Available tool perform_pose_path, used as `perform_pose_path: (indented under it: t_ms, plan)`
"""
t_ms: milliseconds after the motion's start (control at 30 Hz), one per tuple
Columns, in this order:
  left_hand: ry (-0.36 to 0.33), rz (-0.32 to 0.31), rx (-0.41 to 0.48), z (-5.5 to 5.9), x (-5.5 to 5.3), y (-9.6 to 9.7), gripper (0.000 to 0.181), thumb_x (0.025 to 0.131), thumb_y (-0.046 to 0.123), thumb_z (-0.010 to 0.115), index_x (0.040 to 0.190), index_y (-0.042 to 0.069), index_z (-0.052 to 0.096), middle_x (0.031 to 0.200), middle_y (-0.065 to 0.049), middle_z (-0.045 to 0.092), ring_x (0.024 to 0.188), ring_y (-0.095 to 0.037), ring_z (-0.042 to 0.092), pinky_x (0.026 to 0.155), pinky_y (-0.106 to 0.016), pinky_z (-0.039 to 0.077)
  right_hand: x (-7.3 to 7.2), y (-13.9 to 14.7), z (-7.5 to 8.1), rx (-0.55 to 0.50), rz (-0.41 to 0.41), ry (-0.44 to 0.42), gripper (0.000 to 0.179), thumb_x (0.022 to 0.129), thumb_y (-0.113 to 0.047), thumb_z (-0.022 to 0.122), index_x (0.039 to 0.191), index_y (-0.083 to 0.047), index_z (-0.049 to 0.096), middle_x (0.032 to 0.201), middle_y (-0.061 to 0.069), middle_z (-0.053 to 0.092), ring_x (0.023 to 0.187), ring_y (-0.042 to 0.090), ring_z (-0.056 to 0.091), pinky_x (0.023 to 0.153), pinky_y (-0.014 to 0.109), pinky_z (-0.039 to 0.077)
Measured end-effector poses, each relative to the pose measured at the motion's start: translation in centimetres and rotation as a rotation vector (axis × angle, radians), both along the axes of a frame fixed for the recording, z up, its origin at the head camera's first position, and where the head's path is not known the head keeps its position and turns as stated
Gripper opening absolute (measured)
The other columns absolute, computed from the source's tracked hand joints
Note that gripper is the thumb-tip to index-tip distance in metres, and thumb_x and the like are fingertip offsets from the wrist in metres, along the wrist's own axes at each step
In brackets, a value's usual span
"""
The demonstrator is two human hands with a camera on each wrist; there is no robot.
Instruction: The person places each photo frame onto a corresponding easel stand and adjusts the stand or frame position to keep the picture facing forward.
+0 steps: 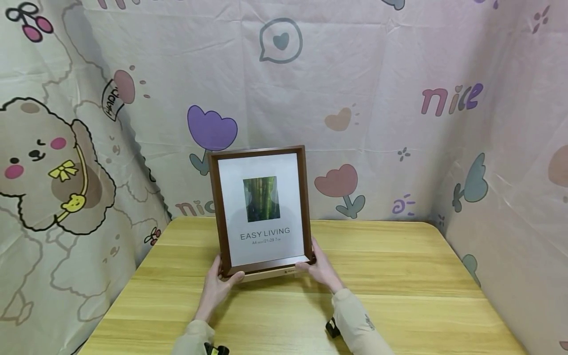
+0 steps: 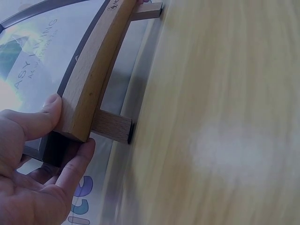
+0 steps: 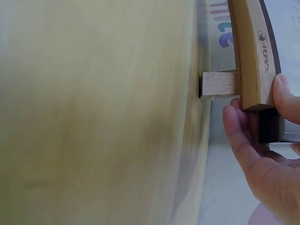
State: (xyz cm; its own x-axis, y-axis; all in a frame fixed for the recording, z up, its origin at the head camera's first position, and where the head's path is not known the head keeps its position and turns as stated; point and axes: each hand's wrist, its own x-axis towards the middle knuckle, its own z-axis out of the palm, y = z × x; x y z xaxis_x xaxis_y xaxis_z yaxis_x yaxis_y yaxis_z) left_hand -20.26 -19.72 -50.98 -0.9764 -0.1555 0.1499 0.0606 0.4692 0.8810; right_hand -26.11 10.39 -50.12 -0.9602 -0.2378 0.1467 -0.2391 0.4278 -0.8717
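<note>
A brown picture frame [image 1: 262, 251] with a white "EASY LIVING" insert stands nearly upright, tilted slightly sideways, on the light wooden ledge [image 1: 266, 274] of a small easel. My left hand [image 1: 217, 289] grips the lower left corner, its thumb at the front of the ledge [image 2: 86, 86] and its fingers curled behind and below. At the lower right corner my right hand [image 1: 322, 270] holds on the same way, with the thumb against the lettered ledge [image 3: 255, 61]. Short easel legs [image 2: 112, 125] with dark tips point toward the tabletop. The frame hides the easel's back.
Pale wood grain covers the table [image 1: 386, 276], which has rounded far corners. A printed cloth [image 1: 381, 59] with flowers and hearts hangs behind it and along both sides. Dark wrist straps [image 1: 333, 327] sit over the beige sleeves [image 1: 357, 323].
</note>
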Motion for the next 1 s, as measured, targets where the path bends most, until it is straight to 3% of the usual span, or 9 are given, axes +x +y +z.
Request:
perform_pose_path:
  t_ms: [233, 467, 700, 1000]
  plan:
    - [0.000, -0.004, 0.004, 0.1, 0.0, 0.3, 0.092, 0.088, 0.022, 0.078, 0.156, -0.008, 0.023, 0.149, -0.036, 0.043, 0.135, -0.050, 0.047, 0.114, -0.060, 0.042, 0.0, 0.3, -0.2, -0.025, -0.004, 0.006, 0.101, 0.085, -0.016, 0.079, 0.162, -0.008, 0.013, 0.127, 0.029, 0.064, 0.111, 0.039, 0.066, 0.109, 0.061, 0.046]
    - [-0.004, -0.001, -0.008, 0.0, -0.1, 0.5, 0.095, 0.089, 0.022, 0.078, 0.156, -0.009, 0.020, 0.153, -0.037, 0.037, 0.136, -0.052, 0.045, 0.114, -0.061, 0.041, 0.0, 0.5, -0.3, -0.012, -0.010, 0.009, 0.102, 0.085, -0.017, 0.079, 0.162, -0.008, 0.012, 0.131, 0.031, 0.061, 0.114, 0.042, 0.064, 0.110, 0.062, 0.045]
    - [0.006, -0.002, -0.005, 0.0, -0.1, 0.8, 0.095, 0.088, 0.022, 0.079, 0.155, -0.011, 0.020, 0.153, -0.039, 0.036, 0.136, -0.053, 0.045, 0.114, -0.061, 0.041, 0.1, 0.7, -0.4, -0.017, -0.030, -0.007, 0.102, 0.085, -0.017, 0.080, 0.162, -0.012, 0.014, 0.121, 0.025, 0.067, 0.104, 0.033, 0.067, 0.104, 0.058, 0.051]
    - [0.017, 0.004, 0.002, 0.0, -0.2, 1.2, 0.094, 0.087, 0.022, 0.080, 0.153, -0.013, 0.022, 0.150, -0.040, 0.038, 0.134, -0.054, 0.047, 0.113, -0.060, 0.042, 0.1, 1.1, -0.6, -0.009, -0.034, 0.005, 0.102, 0.085, -0.018, 0.080, 0.162, -0.012, 0.014, 0.117, 0.024, 0.069, 0.103, 0.032, 0.068, 0.103, 0.059, 0.050]
